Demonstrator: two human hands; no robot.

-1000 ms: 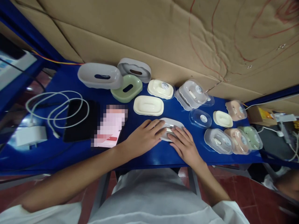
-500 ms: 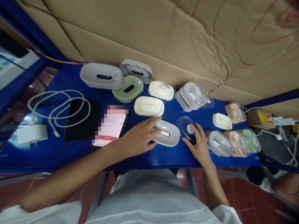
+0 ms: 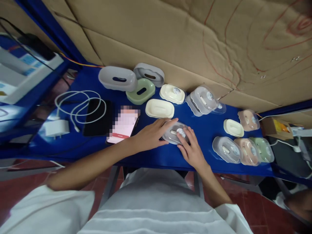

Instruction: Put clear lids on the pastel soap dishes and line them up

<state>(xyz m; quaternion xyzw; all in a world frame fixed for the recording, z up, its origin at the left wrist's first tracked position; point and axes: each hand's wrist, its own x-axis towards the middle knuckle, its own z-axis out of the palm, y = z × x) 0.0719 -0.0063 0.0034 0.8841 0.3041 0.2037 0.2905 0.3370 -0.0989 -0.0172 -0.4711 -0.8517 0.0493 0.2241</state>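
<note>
A grey soap dish (image 3: 170, 137) lies on the blue table in front of me, a short pale piece in its slot. My left hand (image 3: 153, 134) grips its left end between thumb and fingers. Over the dish sits a clear lid (image 3: 181, 133) with a round sticker, and my right hand (image 3: 193, 149) holds it at the right end. Whether the lid is fully seated I cannot tell. Just behind is a cream soap dish tray (image 3: 160, 109), with a lidded cream one (image 3: 172, 94) beyond it.
On the left are a phone (image 3: 123, 125), a black tablet-like device (image 3: 97, 118), a white cable and a charger (image 3: 57, 128). Grey (image 3: 117, 78) and green (image 3: 141, 91) dish parts stand at the back. Several lidded soap dishes (image 3: 226, 149) sit on the right. Cardboard (image 3: 156, 35) walls the back.
My right hand has brought the clear lid leftward from the table onto the grey dish. My left hand stays at the dish's left end. The view has shifted slightly.
</note>
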